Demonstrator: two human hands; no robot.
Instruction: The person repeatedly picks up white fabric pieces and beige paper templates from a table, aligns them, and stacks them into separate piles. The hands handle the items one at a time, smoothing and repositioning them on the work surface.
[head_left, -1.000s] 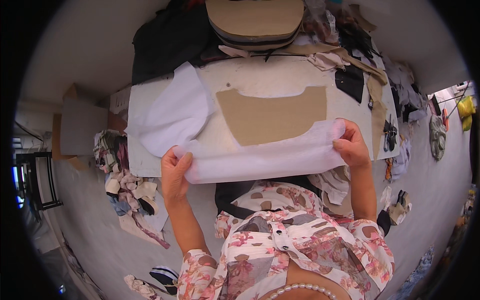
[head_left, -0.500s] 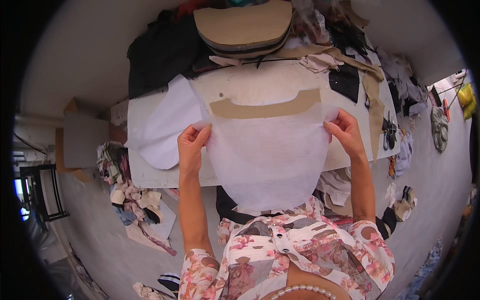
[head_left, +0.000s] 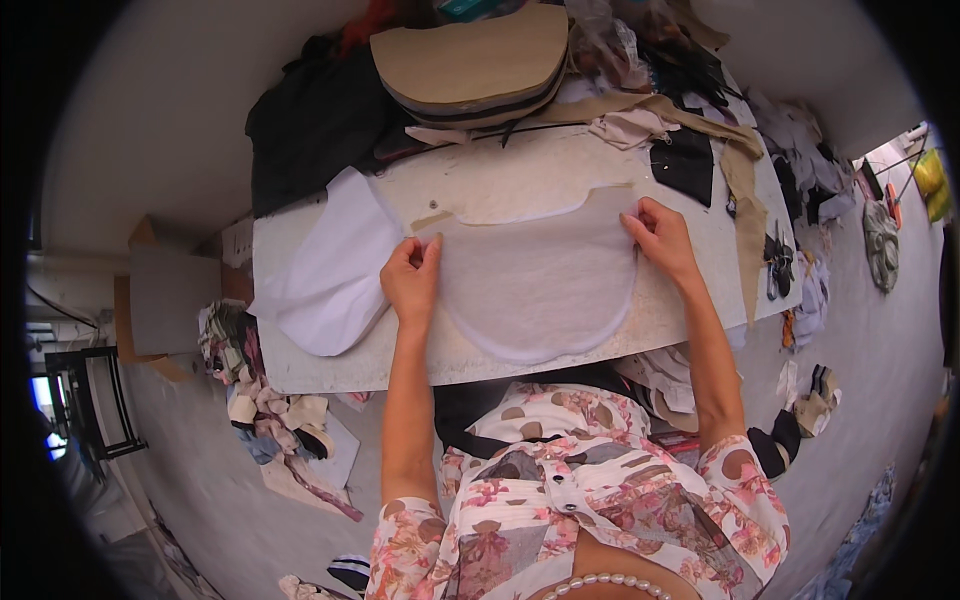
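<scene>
A thin, see-through white fabric piece (head_left: 540, 275) with a rounded near edge lies over the table in front of me. A tan piece (head_left: 432, 224) lies under it, with only its upper corners and a thin strip of edge showing. My left hand (head_left: 412, 278) pinches the white piece's upper left corner between thumb and fingers. At the upper right corner, my right hand (head_left: 662, 240) pinches it the same way. Left of my left hand are larger white fabric pieces (head_left: 325, 275), lying loosely and slightly creased.
The pale worktable (head_left: 400, 372) carries a stack of tan half-round pieces (head_left: 475, 60) at the back, beside black cloth (head_left: 310, 130). Black scissors (head_left: 779, 262) and a tan strip (head_left: 742, 190) lie along the right side. Fabric scraps (head_left: 290, 420) litter the floor at left.
Both hands have brought the white piece from hanging over the table's near edge to lying on the tabletop, covering most of the tan piece. The hands are closer together.
</scene>
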